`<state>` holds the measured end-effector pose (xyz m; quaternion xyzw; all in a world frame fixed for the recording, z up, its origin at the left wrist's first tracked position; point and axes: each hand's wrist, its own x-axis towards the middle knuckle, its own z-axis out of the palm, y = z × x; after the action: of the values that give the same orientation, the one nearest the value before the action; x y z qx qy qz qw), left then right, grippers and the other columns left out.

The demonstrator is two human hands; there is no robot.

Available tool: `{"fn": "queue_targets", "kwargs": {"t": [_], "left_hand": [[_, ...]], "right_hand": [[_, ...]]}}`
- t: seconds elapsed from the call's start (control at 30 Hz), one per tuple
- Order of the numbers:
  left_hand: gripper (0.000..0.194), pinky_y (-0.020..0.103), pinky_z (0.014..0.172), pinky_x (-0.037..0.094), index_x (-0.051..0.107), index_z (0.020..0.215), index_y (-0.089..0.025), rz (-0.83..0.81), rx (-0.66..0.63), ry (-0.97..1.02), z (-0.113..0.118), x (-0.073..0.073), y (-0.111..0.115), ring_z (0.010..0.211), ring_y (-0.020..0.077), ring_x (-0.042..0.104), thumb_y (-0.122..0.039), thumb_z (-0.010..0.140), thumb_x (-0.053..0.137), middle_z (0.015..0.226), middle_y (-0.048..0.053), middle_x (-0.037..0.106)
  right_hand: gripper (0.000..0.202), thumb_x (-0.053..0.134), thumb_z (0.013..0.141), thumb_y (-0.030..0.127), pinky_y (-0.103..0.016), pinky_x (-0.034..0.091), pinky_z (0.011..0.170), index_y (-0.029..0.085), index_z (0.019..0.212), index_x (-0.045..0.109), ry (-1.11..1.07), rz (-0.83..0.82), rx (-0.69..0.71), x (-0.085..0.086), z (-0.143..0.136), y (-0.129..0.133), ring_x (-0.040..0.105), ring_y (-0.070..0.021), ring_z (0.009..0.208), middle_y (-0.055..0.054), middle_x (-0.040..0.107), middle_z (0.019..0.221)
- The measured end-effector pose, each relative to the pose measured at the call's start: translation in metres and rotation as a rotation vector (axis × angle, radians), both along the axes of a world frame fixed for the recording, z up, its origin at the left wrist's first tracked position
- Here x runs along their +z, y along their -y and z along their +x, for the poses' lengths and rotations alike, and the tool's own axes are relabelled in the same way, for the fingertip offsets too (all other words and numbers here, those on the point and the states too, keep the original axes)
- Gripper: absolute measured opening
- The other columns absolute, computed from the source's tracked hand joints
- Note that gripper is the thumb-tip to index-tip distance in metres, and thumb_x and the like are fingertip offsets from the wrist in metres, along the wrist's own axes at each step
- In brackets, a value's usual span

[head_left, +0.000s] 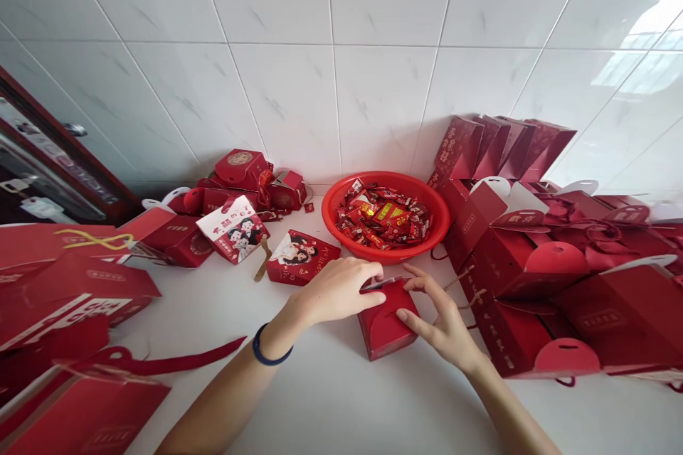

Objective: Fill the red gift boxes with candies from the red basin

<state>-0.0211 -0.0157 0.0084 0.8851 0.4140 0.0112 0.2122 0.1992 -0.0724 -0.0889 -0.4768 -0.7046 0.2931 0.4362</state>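
Note:
A small red gift box point(389, 338) sits on the white tabletop, its top part hidden by my hands. At its far left top edge, my left hand point(341, 288) is closed, with thumb and fingers pinching a raised flap. A dark blue band circles the left wrist. My right hand point(440, 320) touches the top and right side of the same box, its thumb and fingers spread apart. Just behind stands a red plastic basket point(334, 238) full of red-wrapped candies point(387, 217). A red box with a printed couple point(302, 256) lies left of the basket.
Open red boxes point(512, 263) crowd the right side, with tall ones point(459, 146) behind. On the left are more red boxes point(101, 284), a white-and-red printed box point(235, 231) and a red ribbon point(181, 362). A tiled wall point(282, 85) bounds the back.

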Motion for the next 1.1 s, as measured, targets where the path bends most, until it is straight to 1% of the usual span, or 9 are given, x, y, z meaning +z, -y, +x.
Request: {"fn": "queue_targets", "kwargs": {"t": [0.1,0.2,0.33,0.43,0.53,0.67,0.87,0.97,1.1], "left_hand": [[0.029,0.033,0.081,0.044,0.067,0.108,-0.025,-0.079,-0.069,0.052,-0.004,0.000,0.001,0.098,0.0244,0.067,-0.046,0.097,0.050,0.108,0.004,0.072],[0.038,0.033,0.081,0.045,0.066,0.115,-0.026,-0.181,-0.103,-0.007,-0.005,0.001,0.004,0.103,0.0265,0.066,-0.056,0.092,0.057,0.113,0.006,0.069],[0.055,0.034,0.080,0.047,0.058,0.125,-0.027,-0.213,-0.088,-0.092,-0.003,-0.001,0.008,0.106,0.0304,0.065,-0.055,0.079,0.072,0.119,0.007,0.066],[0.058,0.035,0.081,0.048,0.055,0.128,-0.027,-0.218,-0.077,-0.082,-0.002,-0.004,0.007,0.108,0.0318,0.065,-0.056,0.080,0.070,0.124,0.008,0.066],[0.059,0.036,0.082,0.048,0.054,0.128,-0.026,-0.217,-0.070,-0.067,-0.003,-0.007,0.005,0.111,0.0329,0.064,-0.059,0.081,0.068,0.129,0.009,0.065],[0.056,0.036,0.081,0.048,0.054,0.125,-0.026,-0.191,-0.040,-0.049,-0.003,-0.010,0.002,0.113,0.0328,0.064,-0.059,0.081,0.067,0.127,0.009,0.065],[0.041,0.035,0.075,0.047,0.057,0.111,-0.025,-0.165,-0.061,-0.051,0.001,-0.008,0.004,0.105,0.0297,0.065,-0.054,0.084,0.065,0.115,0.006,0.067],[0.040,0.035,0.082,0.047,0.059,0.116,-0.025,-0.182,-0.096,-0.050,-0.002,-0.004,0.003,0.111,0.0289,0.064,-0.053,0.087,0.063,0.121,0.007,0.066],[0.046,0.035,0.096,0.045,0.060,0.129,-0.025,-0.168,-0.085,-0.046,-0.017,0.006,0.000,0.124,0.0279,0.059,-0.054,0.093,0.056,0.138,0.008,0.061]], "right_hand": [[0.040,0.071,0.086,0.049,-0.043,0.054,0.102,0.023,0.114,0.059,-0.087,-0.066,-0.018,-0.003,-0.004,0.000,0.065,-0.0268,0.120,-0.014,0.062,0.139],[0.048,0.068,0.088,0.049,-0.043,0.056,0.098,0.023,0.126,0.054,-0.130,-0.098,-0.002,-0.006,-0.006,-0.001,0.069,-0.0246,0.110,-0.011,0.070,0.121],[0.042,0.060,0.093,0.051,-0.041,0.058,0.091,0.022,0.123,0.055,-0.109,-0.060,-0.102,-0.008,-0.007,-0.002,0.071,-0.0239,0.100,-0.010,0.072,0.109],[0.039,0.051,0.098,0.051,-0.038,0.059,0.086,0.021,0.122,0.056,-0.064,-0.002,-0.177,-0.004,-0.006,0.000,0.072,-0.0229,0.095,-0.010,0.072,0.103],[0.044,0.055,0.096,0.053,-0.041,0.057,0.093,0.021,0.127,0.056,0.077,0.131,-0.170,0.002,-0.010,0.006,0.068,-0.0262,0.111,-0.015,0.067,0.123],[0.064,0.068,0.084,0.061,-0.053,0.052,0.103,0.024,0.135,0.057,0.370,0.224,-0.157,0.005,-0.024,0.021,0.054,-0.0375,0.134,-0.019,0.048,0.152],[0.062,0.067,0.087,0.055,-0.061,0.052,0.098,0.026,0.141,0.056,0.506,0.182,-0.325,-0.014,-0.046,0.036,0.054,-0.0431,0.133,-0.021,0.041,0.157],[0.059,0.064,0.090,0.052,-0.058,0.054,0.097,0.026,0.142,0.056,0.516,0.186,-0.370,-0.021,-0.050,0.039,0.055,-0.0414,0.133,-0.020,0.043,0.156],[0.059,0.062,0.091,0.053,-0.056,0.057,0.094,0.024,0.142,0.058,0.556,0.182,-0.374,-0.018,-0.051,0.043,0.056,-0.0420,0.132,-0.021,0.041,0.158]]}}
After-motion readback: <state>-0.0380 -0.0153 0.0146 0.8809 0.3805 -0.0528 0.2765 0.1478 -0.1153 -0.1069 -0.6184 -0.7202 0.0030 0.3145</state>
